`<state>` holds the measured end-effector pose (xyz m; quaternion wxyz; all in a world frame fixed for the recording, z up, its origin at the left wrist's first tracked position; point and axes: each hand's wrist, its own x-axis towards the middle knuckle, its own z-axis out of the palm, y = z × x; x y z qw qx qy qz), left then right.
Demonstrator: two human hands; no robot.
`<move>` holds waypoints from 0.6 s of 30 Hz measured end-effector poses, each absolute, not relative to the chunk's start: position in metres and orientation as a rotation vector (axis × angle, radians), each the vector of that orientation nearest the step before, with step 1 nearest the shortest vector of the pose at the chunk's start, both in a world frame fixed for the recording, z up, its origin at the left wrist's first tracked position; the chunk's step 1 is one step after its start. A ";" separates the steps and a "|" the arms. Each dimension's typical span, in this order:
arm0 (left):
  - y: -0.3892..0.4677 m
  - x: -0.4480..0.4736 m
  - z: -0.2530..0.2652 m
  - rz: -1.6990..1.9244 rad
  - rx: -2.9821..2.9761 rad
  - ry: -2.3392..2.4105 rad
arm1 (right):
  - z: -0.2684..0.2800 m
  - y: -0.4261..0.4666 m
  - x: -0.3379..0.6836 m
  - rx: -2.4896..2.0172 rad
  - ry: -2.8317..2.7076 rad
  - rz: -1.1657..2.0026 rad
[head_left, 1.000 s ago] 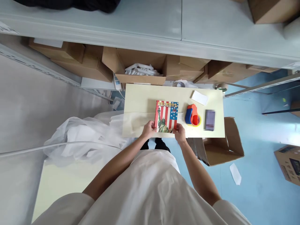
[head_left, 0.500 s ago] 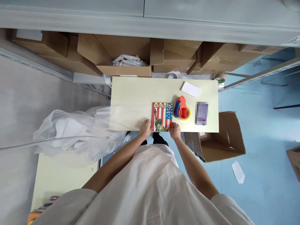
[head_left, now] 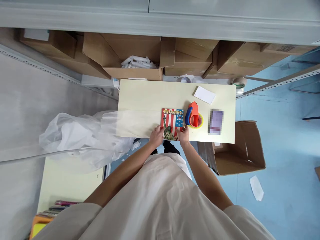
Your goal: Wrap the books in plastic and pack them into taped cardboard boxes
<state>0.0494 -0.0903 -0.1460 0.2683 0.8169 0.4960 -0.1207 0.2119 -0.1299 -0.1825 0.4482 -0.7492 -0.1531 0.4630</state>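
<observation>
A book (head_left: 172, 120) with a striped red-and-white cover, a green statue and yellow lettering lies near the front edge of the pale table (head_left: 140, 95). My left hand (head_left: 156, 136) grips its lower left side, thumb over the cover. At the lower right side my right hand (head_left: 184, 135) holds it the same way. Just right of the book stands an orange and blue tape dispenser (head_left: 194, 111) with a yellow-edged roll. Farther right is a purple item (head_left: 216, 121), blurred into blocks. A white paper stack (head_left: 205, 95) rests behind the dispenser.
Cardboard boxes (head_left: 135, 74) line the shelf behind the table, one holding white packets. Clear plastic sheeting (head_left: 75, 140) hangs at the left. An open carton (head_left: 240, 163) sits on the blue floor at the right. Books (head_left: 56, 208) are stacked at lower left.
Both hands have shifted slightly inward and up along the book's sides, with the thumbs now farther over the cover. The view has shifted a little; the book stays at the table's front.
</observation>
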 end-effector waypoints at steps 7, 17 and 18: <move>-0.091 0.048 -0.149 -0.266 2.180 1.330 | -0.163 -0.132 0.223 -1.515 -0.190 1.494; -0.108 0.062 -0.146 0.131 1.851 1.267 | -0.145 -0.150 0.206 -1.576 -0.514 1.326; -0.111 0.067 -0.144 0.169 1.802 1.197 | -0.143 -0.152 0.207 -1.617 -0.566 1.266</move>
